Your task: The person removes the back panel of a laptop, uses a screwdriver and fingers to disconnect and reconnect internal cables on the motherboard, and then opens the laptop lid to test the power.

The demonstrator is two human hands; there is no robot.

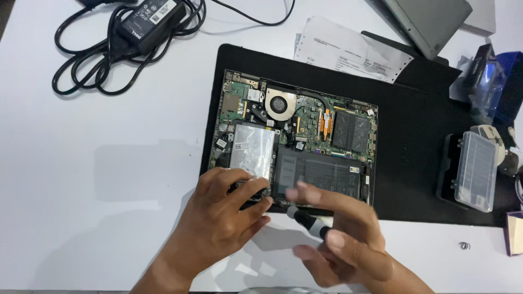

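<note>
From my remote seat I saw a white table (pixel 81 163) with a black power adapter (pixel 150 17) and its coiled cable at the far left, then a black mat (pixel 414 136) under an opened laptop (pixel 297 139) whose board, fan and battery lay bare. My left hand (pixel 218 223) pressed flat, fingers loose, on the laptop's near edge. My right hand (pixel 348 245) was closed around a black screwdriver (pixel 308 220), tip just beside that edge. A clear lidded parts box (pixel 476 170) sat rightmost; I couldn't tell its contents.
</note>
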